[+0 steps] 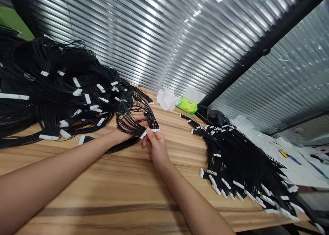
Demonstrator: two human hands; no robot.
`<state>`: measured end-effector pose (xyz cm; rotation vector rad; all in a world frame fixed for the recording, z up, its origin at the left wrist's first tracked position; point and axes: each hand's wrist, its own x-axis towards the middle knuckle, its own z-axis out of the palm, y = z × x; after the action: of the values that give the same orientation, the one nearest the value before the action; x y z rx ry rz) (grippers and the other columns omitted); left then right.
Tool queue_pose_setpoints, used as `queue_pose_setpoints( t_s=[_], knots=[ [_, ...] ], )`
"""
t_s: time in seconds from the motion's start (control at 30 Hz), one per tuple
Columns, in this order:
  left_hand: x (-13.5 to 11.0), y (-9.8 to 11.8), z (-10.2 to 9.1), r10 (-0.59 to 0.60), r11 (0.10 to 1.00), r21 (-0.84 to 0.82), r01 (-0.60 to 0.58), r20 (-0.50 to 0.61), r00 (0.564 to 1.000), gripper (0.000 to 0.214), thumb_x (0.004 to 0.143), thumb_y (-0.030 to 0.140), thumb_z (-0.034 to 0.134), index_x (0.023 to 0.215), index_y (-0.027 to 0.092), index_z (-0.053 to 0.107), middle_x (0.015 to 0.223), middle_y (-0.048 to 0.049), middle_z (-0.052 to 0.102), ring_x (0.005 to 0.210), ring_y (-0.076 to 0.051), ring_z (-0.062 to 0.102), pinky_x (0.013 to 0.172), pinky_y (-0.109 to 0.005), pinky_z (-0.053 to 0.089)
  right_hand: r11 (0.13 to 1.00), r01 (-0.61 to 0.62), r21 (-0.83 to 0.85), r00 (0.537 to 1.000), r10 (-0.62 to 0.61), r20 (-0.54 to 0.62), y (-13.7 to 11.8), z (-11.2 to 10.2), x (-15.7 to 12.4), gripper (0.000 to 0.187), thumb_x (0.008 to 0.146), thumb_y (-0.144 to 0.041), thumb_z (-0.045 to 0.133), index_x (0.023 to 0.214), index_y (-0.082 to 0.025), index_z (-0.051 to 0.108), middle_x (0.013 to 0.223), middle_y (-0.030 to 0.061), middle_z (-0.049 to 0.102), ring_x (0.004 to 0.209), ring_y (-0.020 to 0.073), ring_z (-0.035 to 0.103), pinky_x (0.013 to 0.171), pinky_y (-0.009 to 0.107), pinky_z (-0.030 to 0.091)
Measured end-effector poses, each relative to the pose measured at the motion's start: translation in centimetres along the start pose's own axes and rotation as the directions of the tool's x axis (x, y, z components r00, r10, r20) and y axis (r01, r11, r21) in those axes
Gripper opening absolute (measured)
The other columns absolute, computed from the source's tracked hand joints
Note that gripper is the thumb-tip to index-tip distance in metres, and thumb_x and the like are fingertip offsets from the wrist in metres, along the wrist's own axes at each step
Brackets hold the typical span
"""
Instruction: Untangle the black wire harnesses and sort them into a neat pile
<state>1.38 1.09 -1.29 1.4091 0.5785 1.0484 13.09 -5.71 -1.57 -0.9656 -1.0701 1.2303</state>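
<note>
Both my hands are around one black wire harness, whose thin wires loop up and end in white connectors. My left hand is partly covered by the wires, its fingers closed round them near the ends. With thumb and fingers pinched, my right hand holds the harness by a white connector. A second white connector shows just above my right fingers. Behind my left forearm, a loose white connector lies on the wooden table.
A large heap of black harnesses with white connectors covers the left of the table. Another pile lies at the right. Crumpled tissue and a green tissue pack sit by the corrugated wall. Yellow-and-blue-handled pliers lie far right.
</note>
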Motion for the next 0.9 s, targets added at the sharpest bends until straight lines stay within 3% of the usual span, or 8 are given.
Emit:
queue_pose_setpoints(
  t_s=[0.1,0.2,0.33,0.43,0.6,0.8,0.9],
  knots=[
    [0.6,-0.7,-0.3,0.046,0.997,0.070,-0.045,-0.012,0.999,0.030,0.073,0.043,0.070,0.079,0.013,0.070,0.071,-0.0050,0.068,0.057,-0.015,0.061,0.053,-0.025,0.050,1.000,0.022,0.011,0.998,-0.021,-0.054,-0.1,-0.2,0.2,0.039,0.077,-0.050,0.064,0.056,-0.018,0.055,0.048,-0.0043,0.049,0.050,0.0100,0.041,0.054,0.025,0.034],
    [1.0,-1.2,-0.4,0.151,0.980,0.146,-0.139,-0.079,0.985,0.032,0.070,0.040,0.073,0.088,0.014,0.072,0.084,-0.0069,0.072,0.080,-0.019,0.065,0.076,-0.030,0.054,0.997,0.069,0.042,0.990,-0.063,-0.129,-0.2,-0.7,0.8,0.036,0.077,-0.048,0.065,0.060,-0.018,0.055,0.048,-0.0055,0.047,0.048,0.0093,0.038,0.052,0.025,0.032],
    [0.7,-0.8,-0.2,0.119,0.972,0.210,-0.108,-0.041,0.992,0.037,0.073,0.043,0.070,0.097,0.015,0.072,0.097,-0.0079,0.072,0.096,-0.022,0.064,0.091,-0.035,0.049,0.990,0.126,0.061,0.960,-0.106,-0.260,-0.2,-1.7,1.8,0.034,0.077,-0.047,0.065,0.063,-0.019,0.054,0.048,-0.0072,0.045,0.048,0.0083,0.037,0.052,0.024,0.030],
    [0.3,-0.2,-0.1,0.080,0.947,0.318,-0.052,-0.074,0.994,0.034,0.077,0.043,0.067,0.098,0.017,0.073,0.100,-0.0073,0.072,0.097,-0.022,0.063,0.088,-0.032,0.049,0.986,0.148,0.073,0.932,-0.114,-0.344,-0.2,-2.4,2.4,0.033,0.076,-0.047,0.066,0.065,-0.018,0.053,0.051,-0.0072,0.047,0.049,0.0079,0.037,0.052,0.024,0.030],
    [-0.5,0.7,0.2,0.116,0.872,0.488,-0.042,-0.123,0.986,0.023,0.077,0.038,0.068,0.087,0.018,0.074,0.084,-0.0038,0.073,0.072,-0.015,0.063,0.068,-0.023,0.049,0.982,0.155,0.107,0.911,-0.101,-0.399,-0.1,-3.0,3.0,0.033,0.076,-0.046,0.066,0.068,-0.018,0.052,0.053,-0.0074,0.047,0.049,0.0073,0.037,0.051,0.023,0.029],
    [-1.1,1.0,0.3,0.108,0.876,0.480,-0.055,-0.084,0.991,0.028,0.086,0.041,0.057,0.097,0.019,0.070,0.068,0.0004,0.070,0.050,-0.009,0.055,0.051,-0.019,0.042,0.988,0.143,0.056,0.915,-0.110,-0.389,0.1,-2.7,2.8,0.035,0.074,-0.050,0.066,0.067,-0.018,0.051,0.051,-0.0080,0.045,0.048,0.0078,0.037,0.050,0.024,0.028],
    [-1.2,1.0,0.3,0.139,0.859,0.508,-0.064,-0.111,0.984,0.029,0.084,0.043,0.060,0.100,0.020,0.068,0.066,0.0011,0.070,0.057,-0.011,0.062,0.055,-0.019,0.044,0.989,0.141,0.040,0.919,-0.116,-0.377,0.0,-2.4,2.6,0.035,0.073,-0.050,0.067,0.067,-0.018,0.052,0.049,-0.0084,0.044,0.048,0.0080,0.037,0.050,0.024,0.029]
  ],
)
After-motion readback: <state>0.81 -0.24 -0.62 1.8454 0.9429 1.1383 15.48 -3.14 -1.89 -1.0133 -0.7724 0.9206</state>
